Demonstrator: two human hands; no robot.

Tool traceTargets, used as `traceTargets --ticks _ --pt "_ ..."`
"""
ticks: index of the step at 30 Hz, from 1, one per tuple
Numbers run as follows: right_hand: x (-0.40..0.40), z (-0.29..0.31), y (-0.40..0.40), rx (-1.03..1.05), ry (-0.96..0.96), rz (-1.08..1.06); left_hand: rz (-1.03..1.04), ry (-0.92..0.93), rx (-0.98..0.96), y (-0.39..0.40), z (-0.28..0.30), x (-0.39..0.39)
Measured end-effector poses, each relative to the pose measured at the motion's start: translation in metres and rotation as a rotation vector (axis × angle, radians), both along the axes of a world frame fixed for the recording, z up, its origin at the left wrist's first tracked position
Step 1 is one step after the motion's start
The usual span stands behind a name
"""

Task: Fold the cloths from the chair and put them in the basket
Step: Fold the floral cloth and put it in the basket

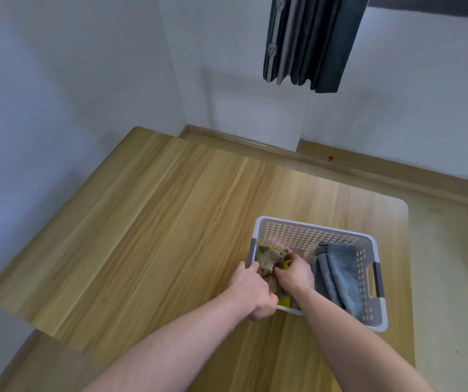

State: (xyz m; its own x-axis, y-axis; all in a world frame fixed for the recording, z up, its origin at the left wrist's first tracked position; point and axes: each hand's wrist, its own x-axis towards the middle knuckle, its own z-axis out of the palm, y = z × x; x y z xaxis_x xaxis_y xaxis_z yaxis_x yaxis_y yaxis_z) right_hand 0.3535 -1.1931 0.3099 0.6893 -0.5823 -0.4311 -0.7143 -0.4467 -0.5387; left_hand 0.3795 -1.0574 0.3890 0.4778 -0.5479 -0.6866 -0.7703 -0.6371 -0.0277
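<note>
My two bare hands work at the left end of a white perforated plastic basket [309,232] with grey handle grips, which stands on the pale wood-grain bench [148,222] toward its near right corner. My left hand [252,292] lies at the basket's near left corner, its grip curled over the rim there, the index finger stretched forward along the edge and touching a folded brown terry cloth [268,263]. My right hand [295,271] is inside the basket, its grip closed on the right side of that brown cloth, fingers bent downward into the fabric. The brown cloth sits in the left part of the basket, on top of a yellow-green cloth [283,302] of which only slivers show, at the near rim between my wrists and beside my right fingers. A folded grey-blue towelling cloth [343,273] fills the right part of the basket, lying lengthwise against the right wall, just beside my right wrist. A trace of pinkish fabric shows between my right hand and the grey-blue cloth; what it is cannot be told. Beyond the bench, a dark pleated curtain [309,41] hangs against the white wall [85,66] above a wooden skirting [368,168].
</note>
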Motion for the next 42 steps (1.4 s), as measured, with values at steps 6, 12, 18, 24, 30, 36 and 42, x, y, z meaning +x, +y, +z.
traceTargets --ticks 6,12,18,24,30,36,42 --pt "-0.012 0.024 -0.007 0.075 -0.048 0.057 -0.061 -0.031 -0.078 -0.001 0.000 -0.001" --pt "-0.075 0.073 -0.050 -0.198 -0.390 0.079 0.006 -0.184 -0.547 0.014 0.013 -0.010" --pt "-0.096 0.044 -0.089 -0.097 0.088 0.367 0.225 0.155 -0.339 -0.033 0.002 0.003" --pt "-0.077 0.024 -0.087 0.054 0.291 0.399 0.163 0.162 -0.162 -0.041 -0.032 0.004" --pt "-0.069 0.004 -0.078 0.076 0.393 0.383 0.217 0.208 -0.143 -0.050 -0.048 0.011" --pt "-0.067 0.006 -0.081 0.121 0.371 0.360 0.261 0.223 -0.183 -0.052 -0.054 0.014" --pt "-0.105 0.053 -0.074 0.026 -0.077 0.151 0.263 0.117 -0.610 -0.007 -0.013 -0.009"
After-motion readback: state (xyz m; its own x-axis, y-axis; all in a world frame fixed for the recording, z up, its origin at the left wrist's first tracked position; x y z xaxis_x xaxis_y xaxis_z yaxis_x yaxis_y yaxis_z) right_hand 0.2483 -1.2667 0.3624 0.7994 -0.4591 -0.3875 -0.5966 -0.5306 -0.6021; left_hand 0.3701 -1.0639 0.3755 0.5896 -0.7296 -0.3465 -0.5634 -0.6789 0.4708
